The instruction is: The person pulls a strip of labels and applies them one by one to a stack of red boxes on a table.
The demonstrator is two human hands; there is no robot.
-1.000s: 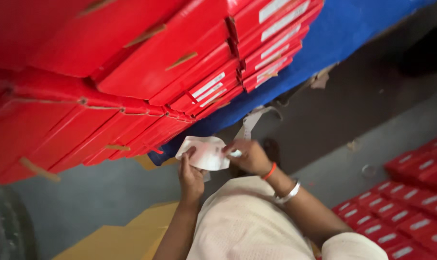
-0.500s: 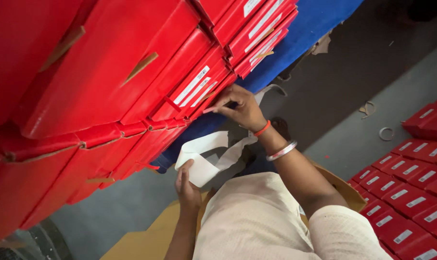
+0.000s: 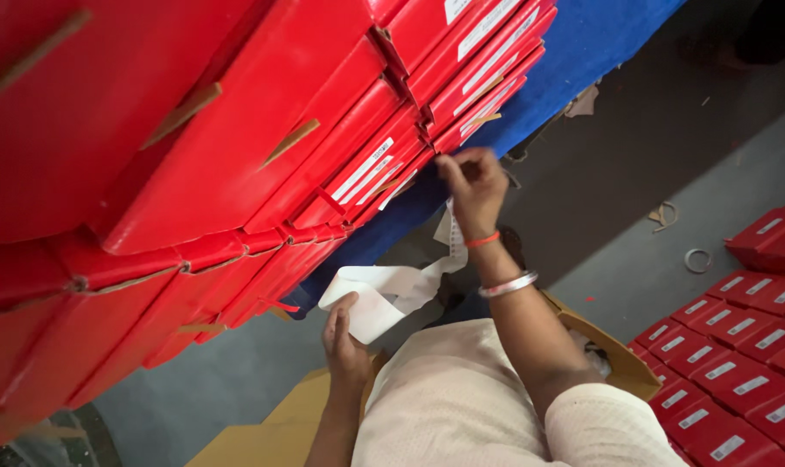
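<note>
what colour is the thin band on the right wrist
Orange-red band, beside a silver bangle; head view.

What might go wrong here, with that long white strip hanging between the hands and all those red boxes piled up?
The paper strip sags loosely from the right hand up at the stacked red boxes to the left hand below, so it could perhaps twist, crease or tear. The boxes look unevenly stacked, so pressing on one end might nudge it out of line.

The right hand (image 3: 472, 180) has risen from the white label strip (image 3: 384, 294) to the stacked red boxes (image 3: 462, 86), fingers (image 3: 451, 164) pinched at a box end; the strip now trails below.
</note>
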